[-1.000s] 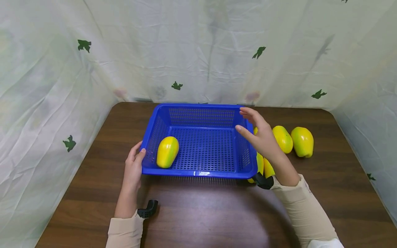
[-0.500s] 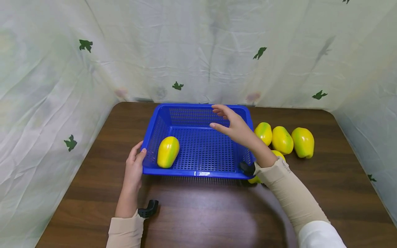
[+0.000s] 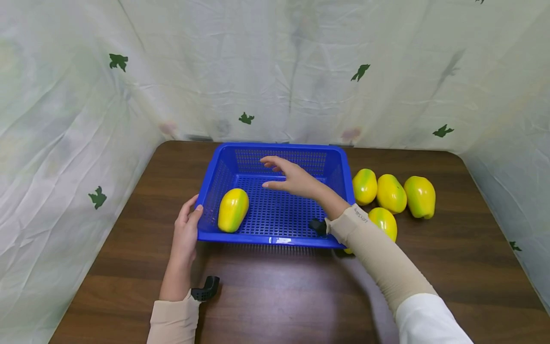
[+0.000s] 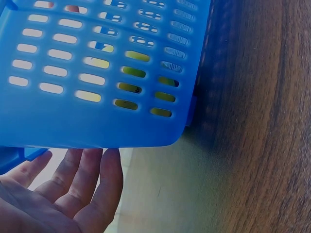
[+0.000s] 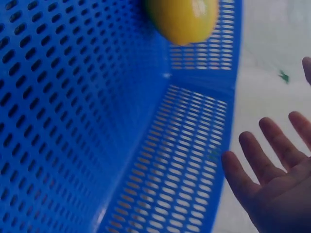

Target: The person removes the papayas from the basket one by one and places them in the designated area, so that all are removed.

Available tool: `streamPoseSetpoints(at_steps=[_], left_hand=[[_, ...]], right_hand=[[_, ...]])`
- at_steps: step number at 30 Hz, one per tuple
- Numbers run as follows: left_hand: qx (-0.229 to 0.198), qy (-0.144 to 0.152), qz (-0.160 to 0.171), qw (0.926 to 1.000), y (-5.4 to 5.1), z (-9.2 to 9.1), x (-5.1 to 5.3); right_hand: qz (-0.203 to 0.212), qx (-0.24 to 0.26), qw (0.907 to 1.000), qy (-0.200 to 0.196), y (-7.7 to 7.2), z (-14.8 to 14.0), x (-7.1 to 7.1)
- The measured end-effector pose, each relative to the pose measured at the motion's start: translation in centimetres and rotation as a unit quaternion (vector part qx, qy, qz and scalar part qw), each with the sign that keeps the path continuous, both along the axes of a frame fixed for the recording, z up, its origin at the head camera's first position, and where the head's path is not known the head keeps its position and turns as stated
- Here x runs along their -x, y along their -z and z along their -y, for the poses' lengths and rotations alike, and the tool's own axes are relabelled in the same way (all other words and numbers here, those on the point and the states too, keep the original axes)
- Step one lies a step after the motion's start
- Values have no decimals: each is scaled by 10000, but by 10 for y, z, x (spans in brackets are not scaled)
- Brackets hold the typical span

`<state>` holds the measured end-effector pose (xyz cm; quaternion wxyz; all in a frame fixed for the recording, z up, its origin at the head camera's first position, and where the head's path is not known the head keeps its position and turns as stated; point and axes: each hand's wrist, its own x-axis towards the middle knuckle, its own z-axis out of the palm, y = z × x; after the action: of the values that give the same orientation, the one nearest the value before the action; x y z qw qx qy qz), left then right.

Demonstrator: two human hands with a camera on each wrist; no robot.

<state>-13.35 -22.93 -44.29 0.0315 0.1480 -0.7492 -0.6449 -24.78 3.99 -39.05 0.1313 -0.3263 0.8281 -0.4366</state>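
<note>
A blue plastic basket with slotted walls stands on the table. My left hand grips its left rim, thumb on top and fingers outside; in the left wrist view the fingers meet the rim's edge. One glossy yellow-green, mango-like fruit lies inside at the left end, and it also appears in the right wrist view as a yellow fruit. Over the basket's middle hovers my right hand, holding nothing, its fingers and thumb spread apart and pointing left towards the fruit.
Right of the basket lie several more yellow-green fruits; one by the near right corner is mostly hidden by the basket and right sleeve. Brown wooden table all around. A pale curtain with green bird-like patches hangs behind and at the sides.
My right hand has moved left from the basket's right rim to over its middle, uncovering the fruits at the right. The left hand, basket and fruit inside have stayed put.
</note>
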Motion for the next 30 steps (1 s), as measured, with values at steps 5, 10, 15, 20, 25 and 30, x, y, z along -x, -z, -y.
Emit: streamPoseSetpoints(at_steps=[5,10,15,20,25,30], left_hand=[[-59,-10,-83,9999,1,0,1],[-71,-43,-122,9999,0,0,1],[-75,-62,-145,9998,1,0,0],[-84,-65,-151,9998,1,0,0],[-90,-48,-137,9999,0,0,0],[-81,-63,-107,9999,0,0,0]], right_hand=[[414,-153,9985,-325,11,20,5],[797,-162,9946,-652,19,35,10],[955,-329,9894,-1046,24,46,12],[874,-661,9854,-1302,27,55,14],[1046,-1119,9794,-1319,28,64,14],[1149,-1272,9755,-1380,30,67,14]])
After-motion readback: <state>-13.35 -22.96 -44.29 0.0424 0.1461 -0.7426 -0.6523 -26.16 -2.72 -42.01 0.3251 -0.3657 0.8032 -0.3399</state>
